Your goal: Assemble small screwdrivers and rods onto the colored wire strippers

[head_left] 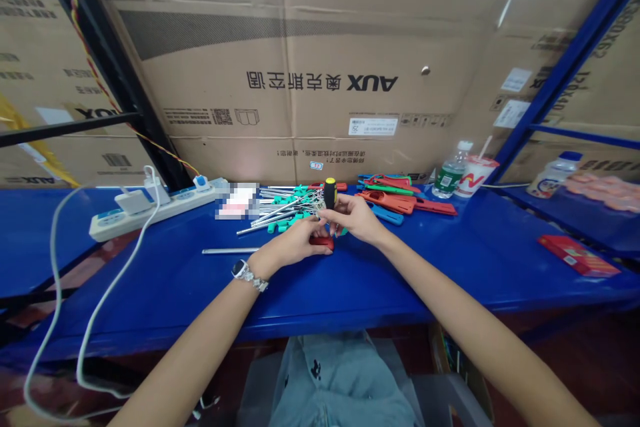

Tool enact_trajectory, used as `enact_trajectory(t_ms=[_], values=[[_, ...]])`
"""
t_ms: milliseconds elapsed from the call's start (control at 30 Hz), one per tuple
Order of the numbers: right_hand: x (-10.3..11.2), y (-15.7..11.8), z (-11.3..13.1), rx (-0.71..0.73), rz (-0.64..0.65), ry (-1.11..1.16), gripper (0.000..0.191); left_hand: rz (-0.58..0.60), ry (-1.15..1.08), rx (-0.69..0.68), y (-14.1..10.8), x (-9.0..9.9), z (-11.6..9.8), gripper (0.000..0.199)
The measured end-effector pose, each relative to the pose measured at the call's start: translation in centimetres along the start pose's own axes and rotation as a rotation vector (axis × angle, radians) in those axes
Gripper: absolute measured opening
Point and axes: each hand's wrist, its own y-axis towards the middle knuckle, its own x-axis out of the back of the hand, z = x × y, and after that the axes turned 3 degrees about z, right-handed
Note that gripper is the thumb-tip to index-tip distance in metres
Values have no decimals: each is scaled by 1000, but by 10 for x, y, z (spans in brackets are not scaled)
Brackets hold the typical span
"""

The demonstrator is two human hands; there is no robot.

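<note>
Around a red plastic handle (pixel 324 242) the fingers of my left hand (pixel 290 241) are closed, low over the table. A metal rod (pixel 227 251) runs out leftward behind this hand; whether it joins the handle is hidden. My right hand (pixel 356 219) is closed at a screwdriver (pixel 330 192) with a black and yellow handle, which stands upright above the red handle. Its tip is hidden by my fingers. Just beyond my hands lie several metal rods (pixel 273 215) with green plastic parts (pixel 295 199). Red and orange plastic handles (pixel 387 200) are piled to the right.
A white power strip (pixel 150 211) with plugs and cables sits at the left of the blue table (pixel 390 280). Toward the right stand a water bottle (pixel 451 173), a paper cup (pixel 475 177) and another bottle (pixel 555 175). A red box (pixel 577 255) lies nearer. Large cardboard (pixel 320 33) walls the back.
</note>
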Motion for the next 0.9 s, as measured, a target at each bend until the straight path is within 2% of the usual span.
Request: enact_trajectory(t_ms=[100, 200, 267, 333, 400, 433, 500, 600, 667, 767, 900], values=[[9, -5, 4, -7, 141, -45, 44, -26, -15, -6, -2, 4, -3, 26], [11, -7, 5, 4, 182, -86, 41, -219, -70, -5, -2, 19, -15, 46], [11, -7, 5, 13, 189, -97, 39, -334, -249, -60, 3, 33, -27, 49], [9, -7, 4, 11, 184, -88, 37, -261, -392, -103, 13, 45, -37, 47], [6, -7, 4, 6, 156, -70, 37, -185, -439, -112, 25, 52, -42, 38], [4, -7, 3, 8, 128, -61, 37, -190, -446, -109, 31, 52, -42, 32], [-1, -7, 0, 16, 37, -40, 38, -310, -445, -116, 42, 47, -40, 27], [-12, -4, -5, 20, -135, 12, 45, -562, -394, -123, 51, 35, -34, 35], [-16, -3, -8, 16, -175, 41, 51, -641, -354, -123, 50, 29, -33, 39], [-12, -3, -4, 19, -73, 22, 49, -578, -363, -153, 39, 29, -36, 34], [1, -8, 7, 27, 109, -72, 44, -319, -458, -156, 24, 35, -38, 39]])
